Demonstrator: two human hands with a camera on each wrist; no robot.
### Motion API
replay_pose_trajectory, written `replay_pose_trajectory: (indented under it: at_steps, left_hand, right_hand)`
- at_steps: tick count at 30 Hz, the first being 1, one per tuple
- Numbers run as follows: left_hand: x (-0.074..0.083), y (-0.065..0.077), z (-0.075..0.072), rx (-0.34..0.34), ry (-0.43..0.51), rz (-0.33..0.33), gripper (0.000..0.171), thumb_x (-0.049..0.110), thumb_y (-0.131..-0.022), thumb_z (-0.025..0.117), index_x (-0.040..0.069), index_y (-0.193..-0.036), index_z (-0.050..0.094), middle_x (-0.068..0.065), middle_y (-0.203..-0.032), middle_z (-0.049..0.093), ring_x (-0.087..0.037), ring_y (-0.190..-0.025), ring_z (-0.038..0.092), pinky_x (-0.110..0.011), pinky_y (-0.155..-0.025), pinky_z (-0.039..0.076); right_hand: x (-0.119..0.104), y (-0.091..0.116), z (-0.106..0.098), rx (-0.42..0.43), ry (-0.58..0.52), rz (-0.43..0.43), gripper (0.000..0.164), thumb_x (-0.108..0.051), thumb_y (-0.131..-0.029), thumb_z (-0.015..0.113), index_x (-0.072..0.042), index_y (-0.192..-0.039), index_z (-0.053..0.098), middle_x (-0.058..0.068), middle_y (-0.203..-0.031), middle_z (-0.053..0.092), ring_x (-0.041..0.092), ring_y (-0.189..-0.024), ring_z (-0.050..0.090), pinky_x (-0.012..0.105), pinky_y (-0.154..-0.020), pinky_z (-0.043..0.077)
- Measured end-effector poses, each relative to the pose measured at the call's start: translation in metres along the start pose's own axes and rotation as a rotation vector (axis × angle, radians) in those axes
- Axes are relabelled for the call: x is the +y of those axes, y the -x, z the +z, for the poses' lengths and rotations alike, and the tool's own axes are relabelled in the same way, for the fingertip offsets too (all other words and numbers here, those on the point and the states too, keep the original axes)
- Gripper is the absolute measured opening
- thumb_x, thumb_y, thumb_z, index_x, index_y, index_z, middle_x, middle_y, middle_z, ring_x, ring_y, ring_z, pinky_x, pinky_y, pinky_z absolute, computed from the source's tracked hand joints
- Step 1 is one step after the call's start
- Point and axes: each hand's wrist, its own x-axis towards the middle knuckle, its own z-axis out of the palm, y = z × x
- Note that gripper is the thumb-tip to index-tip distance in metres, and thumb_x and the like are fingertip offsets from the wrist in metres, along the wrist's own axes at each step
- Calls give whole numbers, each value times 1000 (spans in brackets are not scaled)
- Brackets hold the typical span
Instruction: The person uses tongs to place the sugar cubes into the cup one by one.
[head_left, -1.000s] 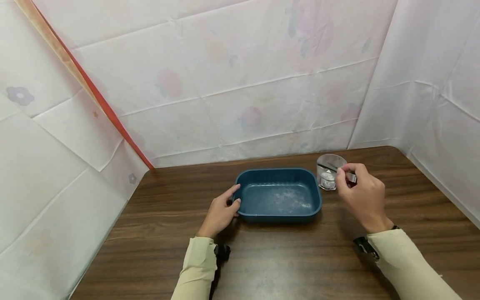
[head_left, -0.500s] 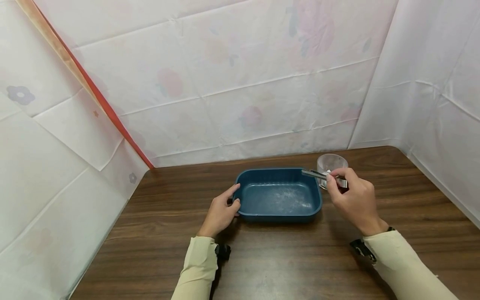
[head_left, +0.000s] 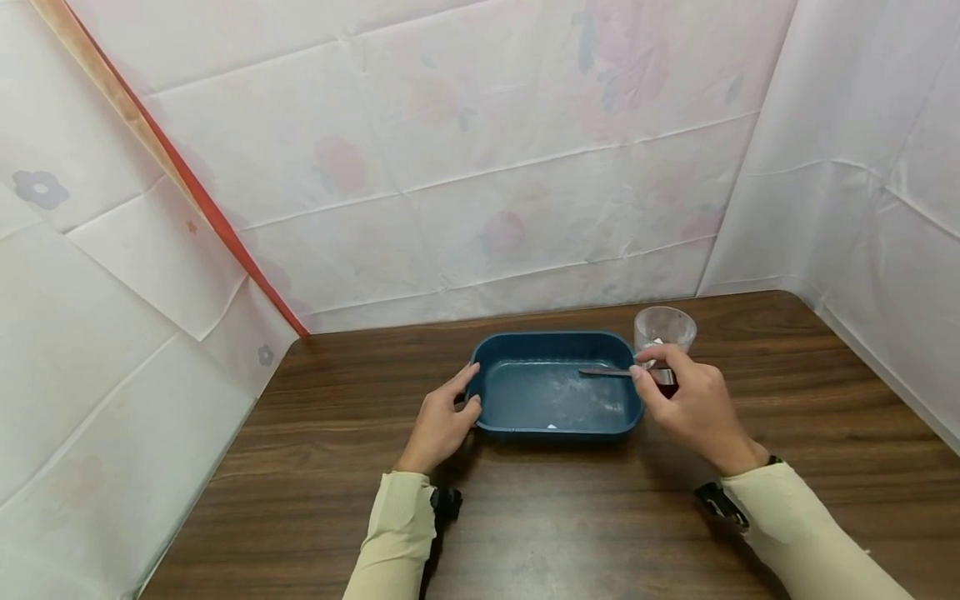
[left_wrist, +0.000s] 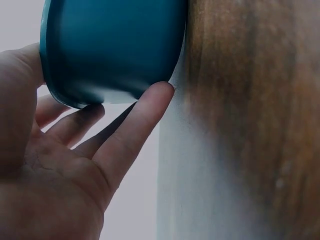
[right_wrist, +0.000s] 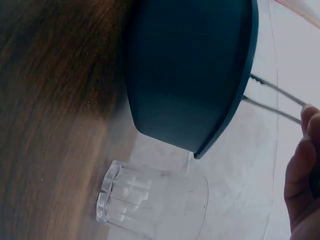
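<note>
In the head view, my left hand (head_left: 442,421) grips the left end of a dark blue rectangular basin (head_left: 558,432), its fingertips at the rim. The left wrist view shows fingers against the outer wall of the basin (left_wrist: 115,55). My right hand (head_left: 693,404) pinches a pair of metal tweezers (head_left: 611,372), whose tips reach over the basin's inside from the right. Their two prongs stand apart in the right wrist view. A small white bit (head_left: 552,427) shows at the basin's near inner edge. Beside the basin stands a clear glass (right_wrist: 160,200) with white pieces at its bottom.
The brown wood-grain table (head_left: 330,500) carries the basin and the glass. White patterned sheeting (head_left: 450,167) rises behind and on both sides, close to the table's back edge. The glass stands close to the basin's far right corner.
My right hand has moved left and toward me, bringing the tweezers from the glass to over the basin. A small white bit now shows in the basin. My left hand has stayed put.
</note>
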Motion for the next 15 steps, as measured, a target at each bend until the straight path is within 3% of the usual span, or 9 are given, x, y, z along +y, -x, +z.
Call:
replay_pose_trajectory:
  at_steps: [6, 15]
  left_hand:
    - [0, -1, 0, 0, 6, 10, 52, 12, -99, 60, 19, -150, 50, 6, -154, 42, -16, -129, 53, -37, -94, 50]
    - [0, 0, 0, -4, 2, 19, 54, 12, -99, 61, 18, -151, 49, 4, -155, 40, -20, -132, 50, -41, -99, 50]
  right_hand:
    - [-1, 1, 4, -103, -23, -32, 27, 1, -83, 74, -8, -107, 67, -14, -65, 47, -1, -52, 40, 15, -46, 34]
    - [-3, 5, 12, -230, -88, -58, 30, -1, -86, 76, -15, -111, 67, -19, -66, 42, -3, -52, 34, 17, -47, 32]
